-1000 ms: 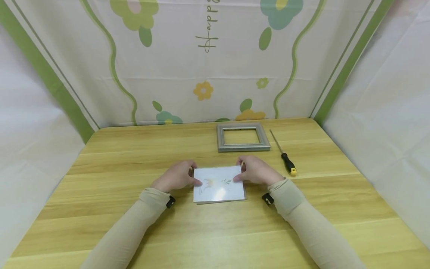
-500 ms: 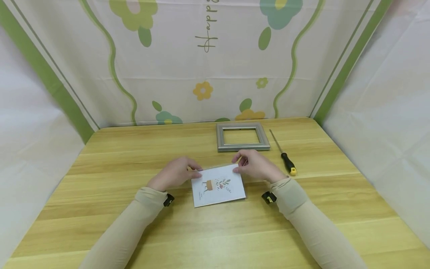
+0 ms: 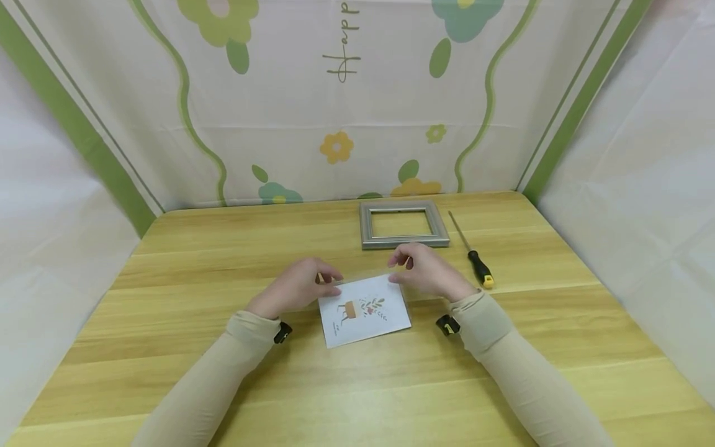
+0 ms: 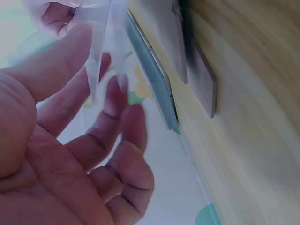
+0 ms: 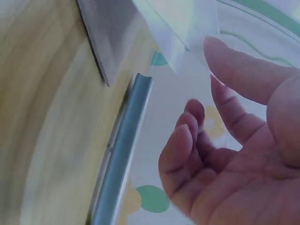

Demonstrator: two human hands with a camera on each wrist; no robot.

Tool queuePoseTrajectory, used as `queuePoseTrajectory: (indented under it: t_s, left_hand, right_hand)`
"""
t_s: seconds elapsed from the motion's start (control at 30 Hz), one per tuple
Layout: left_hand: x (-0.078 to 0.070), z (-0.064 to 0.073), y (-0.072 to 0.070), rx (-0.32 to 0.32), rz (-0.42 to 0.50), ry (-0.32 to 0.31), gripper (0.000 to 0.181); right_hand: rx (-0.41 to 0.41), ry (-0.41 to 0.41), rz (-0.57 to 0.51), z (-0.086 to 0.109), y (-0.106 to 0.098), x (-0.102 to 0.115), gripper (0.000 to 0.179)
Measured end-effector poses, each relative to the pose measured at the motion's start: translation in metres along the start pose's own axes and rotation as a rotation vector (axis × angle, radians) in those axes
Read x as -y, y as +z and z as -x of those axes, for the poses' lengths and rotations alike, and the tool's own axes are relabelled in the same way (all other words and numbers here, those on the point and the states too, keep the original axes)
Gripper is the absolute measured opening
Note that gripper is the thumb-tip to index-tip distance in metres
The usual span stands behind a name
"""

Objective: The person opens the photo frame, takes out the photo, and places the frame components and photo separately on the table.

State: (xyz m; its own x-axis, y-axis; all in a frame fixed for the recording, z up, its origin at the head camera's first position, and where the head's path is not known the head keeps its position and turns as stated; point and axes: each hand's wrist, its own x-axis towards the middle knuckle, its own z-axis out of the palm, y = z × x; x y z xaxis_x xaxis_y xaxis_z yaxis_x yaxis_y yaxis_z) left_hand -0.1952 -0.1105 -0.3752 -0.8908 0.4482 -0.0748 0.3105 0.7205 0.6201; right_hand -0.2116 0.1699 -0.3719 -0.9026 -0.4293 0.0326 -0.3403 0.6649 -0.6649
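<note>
A white picture card [image 3: 364, 310] printed with a flowering plant in an orange pot hangs slightly skewed before me at mid-table. My left hand [image 3: 298, 287] pinches its upper left corner between thumb and fingers. At the upper right corner, my right hand [image 3: 427, 271] holds the edge by thumb and forefinger, the other fingers loosely bent. From the wrists, thin see-through sheets [image 5: 197, 28] show between the fingertips, hanging apart from one another lower down. Beneath the card, mostly hidden from the head view, are dark grey-brown flat boards [image 4: 204, 84] close over the wood.
A silver picture frame [image 3: 365, 226], without anything in its opening, lies behind the hands. To its right rests a screwdriver [image 3: 479, 268] with a black and yellow handle. A flowered cloth [image 3: 279, 93] hangs at the table's [image 3: 195, 261] far edge.
The card has turned askew, its lower left corner swinging toward me, and its glare is gone. Both hands have shifted to its upper corners, the right one away from me toward the frame.
</note>
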Motion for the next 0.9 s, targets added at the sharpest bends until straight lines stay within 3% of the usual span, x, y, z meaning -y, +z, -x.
queuePoseTrajectory:
  t_s: [0.23,0.37,0.5,0.63,0.77,0.9]
  left_hand:
    - [0.003,0.003,-0.014,0.024,0.113,0.008,0.008]
    - [0.006,0.006,-0.028,-0.066,0.244,-0.031,0.013]
    - [0.009,0.004,-0.038,-0.145,0.380,-0.082,0.017]
    - [0.015,-0.007,-0.042,-0.170,0.498,-0.140,0.021]
    - [0.031,-0.028,-0.048,-0.205,0.610,-0.228,0.033]
    - [0.049,-0.048,-0.055,-0.182,0.746,-0.332,0.040]
  right_hand:
    - [0.008,0.009,-0.167,0.002,-0.007,0.006,0.031]
    - [-0.043,0.057,-0.285,0.001,-0.009,0.009,0.036]
    - [-0.040,0.075,-0.445,-0.007,-0.004,0.008,0.036]
    - [-0.023,0.102,-0.550,-0.021,0.002,0.009,0.037]
    - [-0.080,0.115,-0.516,-0.033,0.000,0.009,0.029]
    - [-0.114,0.135,-0.490,-0.039,-0.007,0.004,0.025]
